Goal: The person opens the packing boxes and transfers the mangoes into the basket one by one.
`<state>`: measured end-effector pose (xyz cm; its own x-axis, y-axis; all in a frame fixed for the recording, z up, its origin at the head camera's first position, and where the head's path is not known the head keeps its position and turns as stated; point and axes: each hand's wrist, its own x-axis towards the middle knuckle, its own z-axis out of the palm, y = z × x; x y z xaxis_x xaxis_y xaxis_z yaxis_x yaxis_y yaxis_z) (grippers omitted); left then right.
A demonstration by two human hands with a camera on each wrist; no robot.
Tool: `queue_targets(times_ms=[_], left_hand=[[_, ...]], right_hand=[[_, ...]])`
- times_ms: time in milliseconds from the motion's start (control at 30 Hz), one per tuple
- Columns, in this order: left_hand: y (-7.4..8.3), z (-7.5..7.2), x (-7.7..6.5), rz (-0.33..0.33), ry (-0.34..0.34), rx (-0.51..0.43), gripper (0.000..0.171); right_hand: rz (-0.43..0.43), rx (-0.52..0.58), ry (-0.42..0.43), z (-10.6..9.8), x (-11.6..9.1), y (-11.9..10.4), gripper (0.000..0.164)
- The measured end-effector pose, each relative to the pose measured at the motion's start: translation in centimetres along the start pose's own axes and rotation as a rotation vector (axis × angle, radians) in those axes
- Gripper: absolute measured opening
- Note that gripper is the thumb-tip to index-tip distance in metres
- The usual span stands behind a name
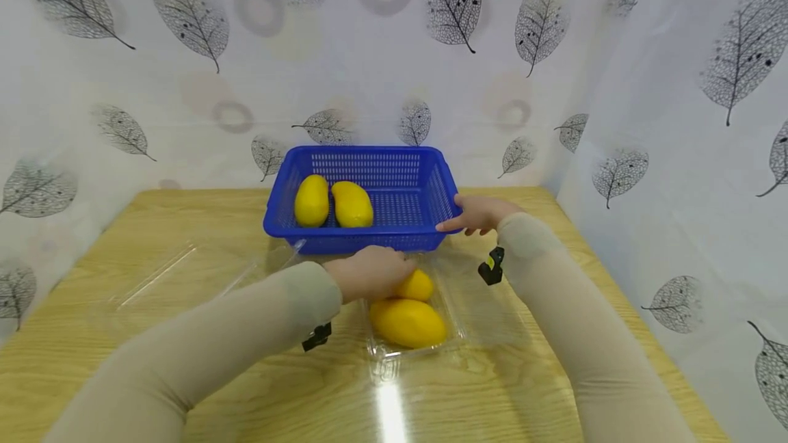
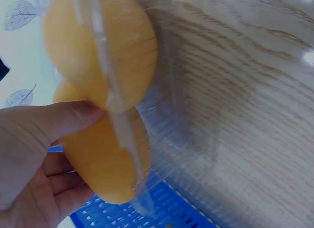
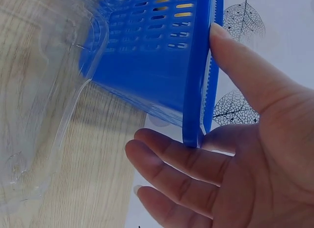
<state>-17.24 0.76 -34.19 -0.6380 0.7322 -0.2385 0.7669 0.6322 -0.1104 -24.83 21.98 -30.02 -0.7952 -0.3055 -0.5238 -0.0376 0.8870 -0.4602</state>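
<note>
My left hand (image 1: 372, 272) grips a yellow mango (image 1: 417, 286) at the far end of a clear plastic box (image 1: 455, 333). In the left wrist view my thumb presses the mango (image 2: 105, 156) and my fingers curl behind it. A second mango (image 1: 408, 323) lies in the box nearer to me. My right hand (image 1: 483, 212) holds the front right corner of a blue plastic basket (image 1: 357, 243). In the right wrist view the thumb lies on the basket's rim (image 3: 194, 90), with the other fingers around its corner. Two mangoes (image 1: 311, 201) sit in the basket's left half.
A clear plastic piece (image 1: 185, 279) lies on the wooden table (image 1: 320, 395) to the left, partly behind my left forearm. Another clear sheet (image 1: 486, 313) spreads right of the box. A leaf-patterned curtain (image 1: 369, 53) hangs behind the table and along its right side.
</note>
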Motion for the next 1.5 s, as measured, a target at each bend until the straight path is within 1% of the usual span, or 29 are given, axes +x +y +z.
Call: queue_targets(times_ms=[167,467,633,733,833,900,1000,1100,1333,1500], left_hand=[[-0.3,-0.7,-0.5,-0.021,0.022,-0.014,0.029],[-0.4,-1.3,-1.1,-0.048,0.019,-0.044,0.036],[-0.4,-2.1,-1.8,-0.064,0.036,-0.07,0.046],[-0.4,-2.6,-2.1,-0.059,0.056,-0.063,0.048],[-0.4,-2.9,-2.5,-0.046,0.073,-0.036,0.048],[-0.4,-3.1,-2.7,-0.047,0.078,-0.031,0.051],[-0.6,-3.3,-2.8,-0.056,0.085,-0.039,0.056],[-0.8,-3.4,-2.9,-0.062,0.098,-0.049,0.057],[-1.1,-4.0,-3.4,-0.049,0.119,-0.041,0.06],[-1.2,-4.3,-3.6,-0.033,0.149,-0.072,0.061]], right_hand=[[0.002,-0.013,-0.005,-0.1,-0.1,-0.1,0.094],[-0.005,-0.01,-0.011,-0.1,0.1,-0.2,0.096],[-0.002,-0.009,-0.008,-0.2,0.1,-0.2,0.097],[-0.002,-0.002,-0.007,-0.2,-0.1,-0.3,0.096],[-0.002,0.008,-0.01,-0.2,-0.3,-0.3,0.094],[0.0,0.014,-0.012,-0.1,-0.3,-0.4,0.094],[0.002,0.012,-0.012,-0.1,-0.3,-0.3,0.094],[0.001,0.004,-0.009,-0.1,-0.3,-0.3,0.094],[0.003,-0.005,-0.008,0.0,-0.2,-0.3,0.095],[0.013,0.004,-0.018,0.0,-0.2,-0.2,0.098]])
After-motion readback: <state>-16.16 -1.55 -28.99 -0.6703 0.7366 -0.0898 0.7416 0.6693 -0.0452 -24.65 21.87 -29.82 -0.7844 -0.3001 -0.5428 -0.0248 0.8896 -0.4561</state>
